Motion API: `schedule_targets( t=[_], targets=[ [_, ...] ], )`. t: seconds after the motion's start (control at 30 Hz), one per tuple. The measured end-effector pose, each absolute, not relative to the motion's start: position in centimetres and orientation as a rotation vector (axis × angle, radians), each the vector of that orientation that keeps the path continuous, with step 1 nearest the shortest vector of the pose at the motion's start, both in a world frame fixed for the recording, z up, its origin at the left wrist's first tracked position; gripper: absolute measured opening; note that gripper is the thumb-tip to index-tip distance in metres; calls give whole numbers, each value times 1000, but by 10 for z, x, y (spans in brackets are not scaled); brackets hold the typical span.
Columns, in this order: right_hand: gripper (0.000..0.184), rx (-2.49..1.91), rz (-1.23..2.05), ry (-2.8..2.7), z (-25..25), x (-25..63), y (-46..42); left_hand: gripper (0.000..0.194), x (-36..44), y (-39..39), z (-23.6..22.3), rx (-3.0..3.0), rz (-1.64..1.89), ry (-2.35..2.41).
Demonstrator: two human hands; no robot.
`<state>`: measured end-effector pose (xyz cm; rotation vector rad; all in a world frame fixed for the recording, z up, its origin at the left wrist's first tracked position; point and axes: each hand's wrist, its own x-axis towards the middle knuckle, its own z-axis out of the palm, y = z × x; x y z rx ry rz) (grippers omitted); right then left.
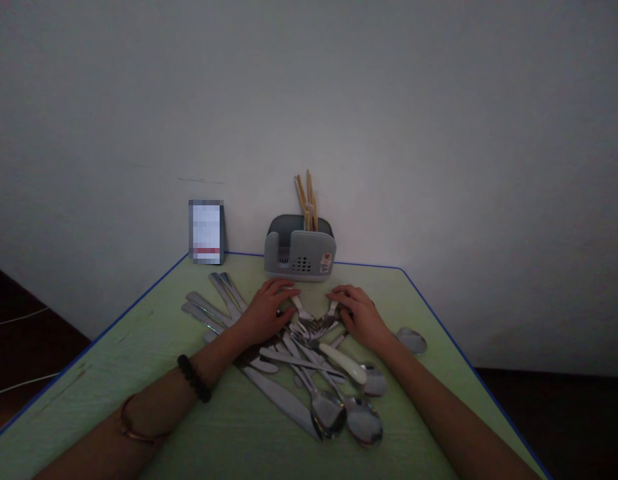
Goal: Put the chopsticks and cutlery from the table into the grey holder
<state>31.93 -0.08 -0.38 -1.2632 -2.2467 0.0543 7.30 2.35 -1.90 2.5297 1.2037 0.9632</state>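
Note:
My left hand point(267, 312) reaches over the pile, its fingers and thumb closed about the handle end of a white-handled fork point(303, 312). Across from it, my right hand point(361, 317) grips the handle of another fork point(333, 309). The tines of both point in and down toward the middle of the heap, where they overlap other cutlery. Nearer to me lies a fork with a cream handle point(346, 363). Large spoons point(363, 420) and a table knife point(283, 401) fan out toward me. Several metal handles point(209, 307) stick out beyond my left forearm.
A grey cutlery holder point(313, 257) stands against the wall, with wooden chopsticks point(310, 200) upright in it. A phone with a blurred screen point(207, 232) leans at the back left. Another spoon point(413, 340) rests beyond my right wrist. The green table has a blue edge point(439, 327).

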Motion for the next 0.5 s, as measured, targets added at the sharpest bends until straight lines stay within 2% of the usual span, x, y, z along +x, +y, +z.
schedule_targets(
  t=[0.17, 0.5],
  targets=[
    [36, -1313, -34, -2206, -4, 319, -1, 18, 72, 25, -18, 2461, 931, 1181],
    [22, -1344, 24, -2243, -5, 319, 0, 16, 74, 18, -10, 2311, 807, 1166]
  ],
)
